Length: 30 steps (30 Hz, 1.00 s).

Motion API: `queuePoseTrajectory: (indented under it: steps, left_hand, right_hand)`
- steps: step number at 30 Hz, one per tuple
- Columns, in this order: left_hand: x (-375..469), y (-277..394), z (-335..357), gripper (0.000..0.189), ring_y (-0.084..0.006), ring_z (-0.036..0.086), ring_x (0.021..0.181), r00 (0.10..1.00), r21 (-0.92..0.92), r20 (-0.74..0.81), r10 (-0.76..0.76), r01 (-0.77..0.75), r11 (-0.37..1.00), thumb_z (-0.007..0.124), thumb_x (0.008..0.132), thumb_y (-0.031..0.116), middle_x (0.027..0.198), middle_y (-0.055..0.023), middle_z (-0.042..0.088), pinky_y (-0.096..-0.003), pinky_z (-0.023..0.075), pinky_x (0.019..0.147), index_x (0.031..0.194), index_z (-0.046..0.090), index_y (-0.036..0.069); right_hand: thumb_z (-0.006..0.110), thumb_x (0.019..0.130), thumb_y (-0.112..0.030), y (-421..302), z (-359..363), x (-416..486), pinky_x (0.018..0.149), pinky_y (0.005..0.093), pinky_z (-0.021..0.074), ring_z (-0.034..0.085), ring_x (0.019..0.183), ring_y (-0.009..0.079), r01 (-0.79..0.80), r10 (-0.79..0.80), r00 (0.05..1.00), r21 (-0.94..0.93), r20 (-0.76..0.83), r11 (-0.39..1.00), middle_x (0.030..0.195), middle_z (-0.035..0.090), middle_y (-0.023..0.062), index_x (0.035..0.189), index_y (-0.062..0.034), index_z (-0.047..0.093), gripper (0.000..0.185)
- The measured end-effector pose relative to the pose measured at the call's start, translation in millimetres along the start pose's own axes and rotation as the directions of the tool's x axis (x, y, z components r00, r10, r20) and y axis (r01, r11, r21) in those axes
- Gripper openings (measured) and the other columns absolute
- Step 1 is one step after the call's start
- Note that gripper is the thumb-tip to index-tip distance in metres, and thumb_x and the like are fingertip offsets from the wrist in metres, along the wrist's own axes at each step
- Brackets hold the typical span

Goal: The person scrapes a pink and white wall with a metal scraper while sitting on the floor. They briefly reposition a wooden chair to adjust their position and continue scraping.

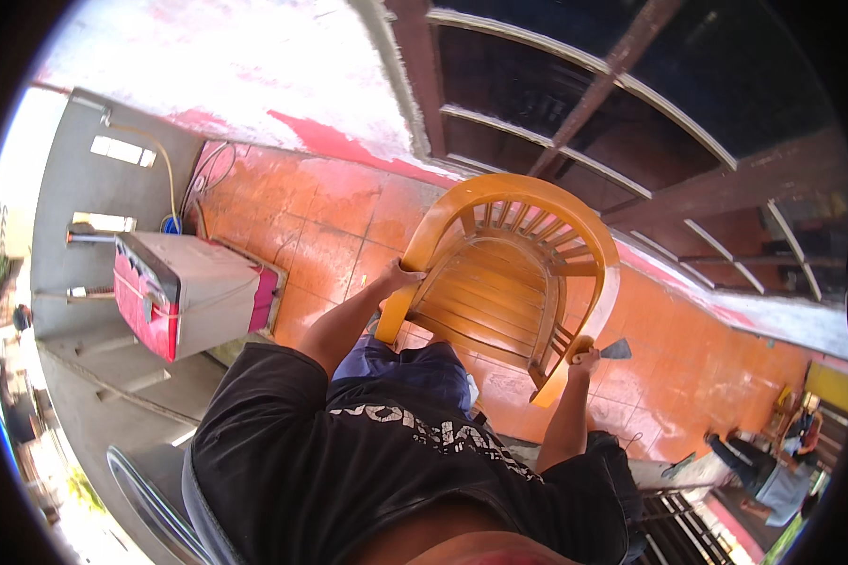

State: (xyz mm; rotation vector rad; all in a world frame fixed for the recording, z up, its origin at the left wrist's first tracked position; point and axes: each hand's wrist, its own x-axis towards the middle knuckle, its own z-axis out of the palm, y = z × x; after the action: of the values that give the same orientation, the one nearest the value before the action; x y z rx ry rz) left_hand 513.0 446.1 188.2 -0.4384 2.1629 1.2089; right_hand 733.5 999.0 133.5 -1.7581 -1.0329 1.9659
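A varnished wooden armchair (491, 296) with a curved, spindled back and slatted seat stands in front of me on orange floor tiles. My left hand (403, 276) grips the armrest on the left side of the picture. At the opposite armrest, my right hand (585, 358) is closed around a putty knife, with its flat metal blade (616, 349) pointing outward to the right. That hand sits against the armrest; whether its fingers also hold the wood cannot be made out.
A white and pink box-shaped unit (212, 289) stands at left, near a hose (172, 166) hanging from a tap. Dark framed windows (551, 92) and a peeling wall (311, 85) rise beyond the chair. Another person (770, 473) is at lower right, beside a slatted metal gate (685, 519).
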Motion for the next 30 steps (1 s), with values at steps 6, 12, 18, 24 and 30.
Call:
queuePoseTrajectory:
  steps: [6, 12, 18, 24, 30]
  left_hand:
    - [-74.6, -50.6, -66.9, 0.085, -0.0272, 0.068, 0.102, 0.995, -0.110, -0.094, -0.014, 0.003, 0.994, 0.093, 0.067, 0.047, 0.111, -0.0195, 0.070, -0.0383, 0.0545, 0.087, 0.123, 0.060, -0.007]
    - [-116.2, -94.6, -132.4, 0.077, -0.0285, 0.067, 0.098, 0.971, -0.145, -0.240, -0.002, -0.034, 0.989, 0.089, 0.071, 0.052, 0.106, -0.0208, 0.070, -0.0405, 0.0532, 0.082, 0.116, 0.063, -0.004]
    - [-161.5, -126.9, -204.8, 0.065, -0.0250, 0.066, 0.085, 0.924, -0.346, -0.381, 0.037, -0.180, 0.921, 0.087, 0.074, 0.052, 0.092, -0.0170, 0.070, -0.0390, 0.0528, 0.077, 0.103, 0.064, -0.001]
    - [-191.2, -163.8, -293.3, 0.059, -0.0185, 0.064, 0.080, 0.865, -0.421, -0.500, -0.031, -0.212, 0.882, 0.092, 0.070, 0.048, 0.088, -0.0111, 0.069, -0.0350, 0.0526, 0.074, 0.095, 0.063, 0.003]
    - [-185.6, -198.9, -368.8, 0.053, -0.0143, 0.063, 0.081, 0.790, -0.488, -0.607, -0.079, -0.293, 0.822, 0.093, 0.070, 0.041, 0.089, -0.0071, 0.070, -0.0331, 0.0518, 0.074, 0.096, 0.065, 0.004]
  right_hand:
    - [0.059, 0.085, -0.029, 13.3, 13.5, -75.4, 0.086, 0.0416, 0.0496, 0.060, 0.097, 0.0247, 0.031, -0.024, 0.997, -0.089, 0.080, 0.996, 0.103, 0.060, 0.0060, 0.113, -0.0089, 0.060, 0.035]
    - [0.055, 0.089, -0.029, 30.8, 53.9, -144.6, 0.088, 0.0434, 0.0476, 0.058, 0.100, 0.0249, 0.043, -0.025, 0.993, -0.168, 0.111, 0.985, 0.107, 0.059, 0.0068, 0.110, -0.0092, 0.057, 0.029]
    - [0.057, 0.084, -0.032, 62.5, 77.7, -207.4, 0.093, 0.0454, 0.0445, 0.056, 0.104, 0.0242, 0.063, -0.030, 0.981, -0.170, 0.190, 0.983, 0.111, 0.058, 0.0057, 0.112, -0.0128, 0.058, 0.034]
    - [0.057, 0.080, -0.030, 117.9, 142.1, -268.9, 0.087, 0.0463, 0.0485, 0.060, 0.097, 0.0266, 0.095, -0.032, 0.946, -0.181, 0.323, 0.979, 0.106, 0.060, 0.0066, 0.109, -0.0146, 0.057, 0.032]
    - [0.057, 0.075, -0.022, 148.6, 237.9, -337.7, 0.086, 0.0460, 0.0508, 0.062, 0.097, 0.0280, 0.070, 0.062, 0.845, -0.225, 0.532, 0.972, 0.103, 0.062, 0.0073, 0.110, -0.0105, 0.058, 0.037]
